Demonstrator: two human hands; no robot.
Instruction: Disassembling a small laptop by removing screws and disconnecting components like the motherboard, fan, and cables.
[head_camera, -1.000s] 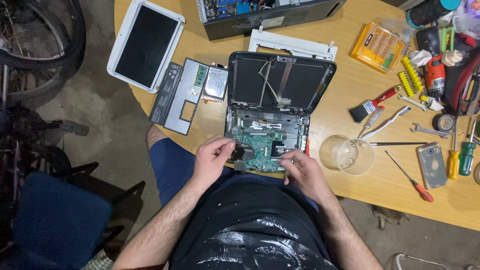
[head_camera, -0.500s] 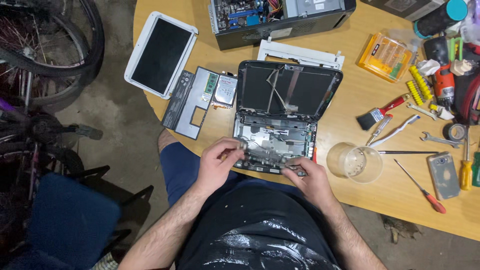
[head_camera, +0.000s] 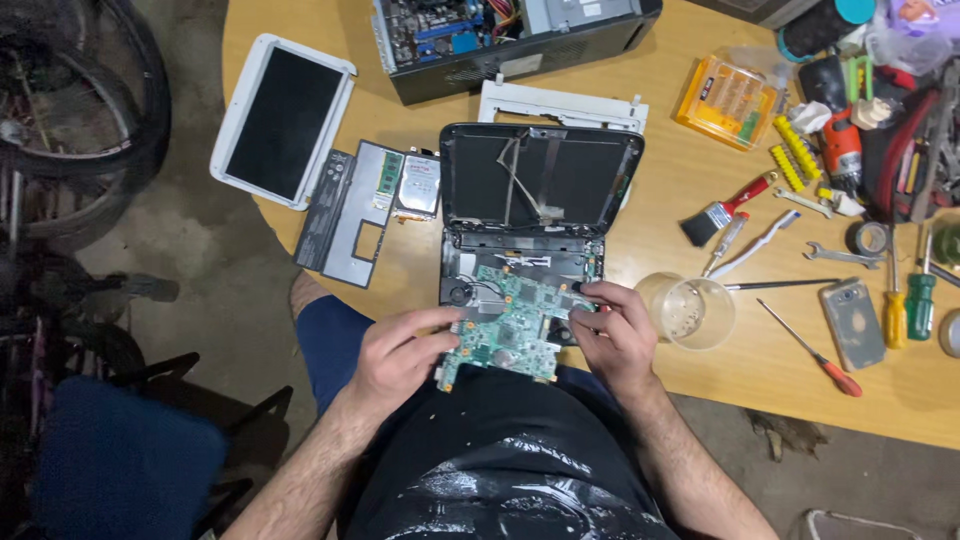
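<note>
A green circuit board (head_camera: 508, 330) is held just above the base of an opened small black laptop (head_camera: 535, 215) at the table's near edge. My left hand (head_camera: 400, 355) grips the board's left edge and near corner. My right hand (head_camera: 612, 335) holds its right edge, thumb and fingers pinched on it. The laptop's lid shell stands open behind, with loose flat cables across its inside. The base under the board shows a fan opening and dark plastic.
Left of the laptop lie a white-framed screen panel (head_camera: 283, 118), a grey cover plate (head_camera: 350, 210) and a silver drive (head_camera: 418, 188). A desktop case (head_camera: 510, 35) and white bezel (head_camera: 560, 105) sit behind. A clear plastic cup (head_camera: 690, 310), brush, screwdrivers, wrench and phone crowd the right side.
The green board has come up out of the laptop base and toward me, both hands still on it. The camera view has also shifted slightly.
</note>
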